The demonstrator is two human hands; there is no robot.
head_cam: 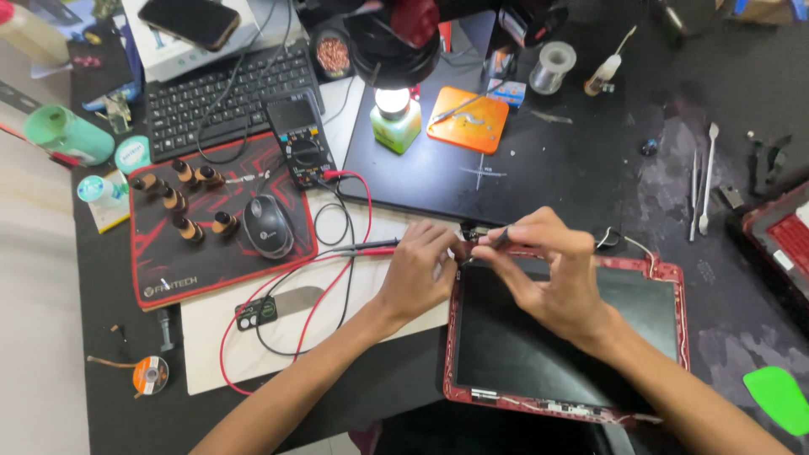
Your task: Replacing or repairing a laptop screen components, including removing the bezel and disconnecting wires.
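Tabletop (539, 177) clutter surrounds a red-framed dark panel (556, 337) lying at the near edge, where a person's two hands meet over its upper left corner. Behind it sit a black keyboard (223, 93), a red-and-black mouse mat (211, 261) carrying a mouse (267, 226), and a multimeter (299, 139) trailing red and black leads. The left hand (417, 270) pinches the red probe (371, 250) against the corner; the right hand (548, 270) closes its fingers on the black probe (501, 238) just beside it, fingertips nearly touching.
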